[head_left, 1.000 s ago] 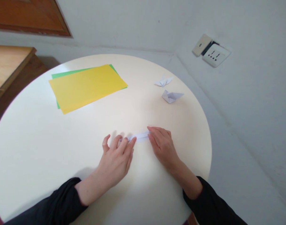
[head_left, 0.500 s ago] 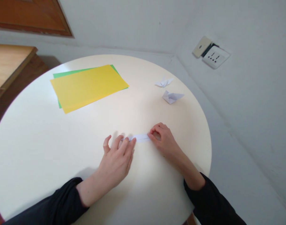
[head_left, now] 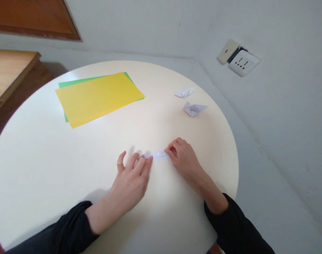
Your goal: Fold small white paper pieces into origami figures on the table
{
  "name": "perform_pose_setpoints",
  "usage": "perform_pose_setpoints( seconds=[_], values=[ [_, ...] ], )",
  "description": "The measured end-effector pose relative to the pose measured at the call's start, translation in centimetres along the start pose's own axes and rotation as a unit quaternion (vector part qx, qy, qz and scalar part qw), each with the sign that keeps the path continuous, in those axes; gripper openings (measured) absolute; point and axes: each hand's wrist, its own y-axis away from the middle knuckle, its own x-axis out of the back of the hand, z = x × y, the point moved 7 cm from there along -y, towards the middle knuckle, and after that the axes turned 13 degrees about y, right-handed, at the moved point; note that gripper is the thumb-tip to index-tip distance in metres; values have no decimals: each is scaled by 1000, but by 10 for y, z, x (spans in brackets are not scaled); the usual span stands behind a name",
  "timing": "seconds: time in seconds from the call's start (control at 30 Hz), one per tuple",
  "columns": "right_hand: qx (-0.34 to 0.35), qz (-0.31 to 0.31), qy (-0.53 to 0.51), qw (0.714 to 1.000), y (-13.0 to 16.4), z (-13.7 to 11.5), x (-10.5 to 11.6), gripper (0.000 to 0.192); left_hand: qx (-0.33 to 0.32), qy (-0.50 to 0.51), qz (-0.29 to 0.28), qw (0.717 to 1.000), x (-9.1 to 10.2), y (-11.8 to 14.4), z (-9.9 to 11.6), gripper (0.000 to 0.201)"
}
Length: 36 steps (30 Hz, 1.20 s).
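A narrow folded strip of white paper (head_left: 159, 155) lies flat on the round white table (head_left: 79, 165). My left hand (head_left: 133, 176) rests over its left end, fingers spread and the tips pressing on the paper. At the right end, my right hand (head_left: 184, 157) has thumb and forefinger pinched together on the strip. Both of the paper's ends are partly hidden under my fingers. Farther off, to the right, are two folded white paper figures: a winged one (head_left: 184, 92) at the back and a larger boat-like one (head_left: 194, 109) in front of it.
A yellow paper sheet (head_left: 100, 100) overlaps a green sheet (head_left: 83, 81) at the table's back left. The wall behind holds a power socket (head_left: 244, 62) at the right. A wooden tabletop (head_left: 11, 70) juts in at the far left.
My right hand has shifted very slightly left along the strip. My left hand stays in nearly the same place on the paper.
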Motion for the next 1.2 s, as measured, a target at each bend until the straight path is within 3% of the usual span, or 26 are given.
perform_pose_setpoints(
  seconds=[0.23,0.37,0.47,0.57,0.67,1.03,1.2],
  values=[
    [-3,25,-10,1000,1,1,0,9,31,7,-8,999,0,-4,0,35],
    [-1,111,-44,993,13,-1,10,13,33,1,-8,999,1,-5,0,35],
    [54,175,-6,983,32,-18,20,22,26,2,-2,1000,2,-4,1,35],
    [123,159,52,978,47,-41,15,29,19,1,4,1000,3,-4,2,34],
    [115,141,93,979,52,-49,11,28,17,1,8,1000,3,-4,2,35],
    [40,183,130,974,54,-20,18,25,2,-6,17,1000,1,-3,1,34],
    [50,183,100,977,54,-16,16,26,-20,56,43,997,3,-5,-17,24]
  ],
)
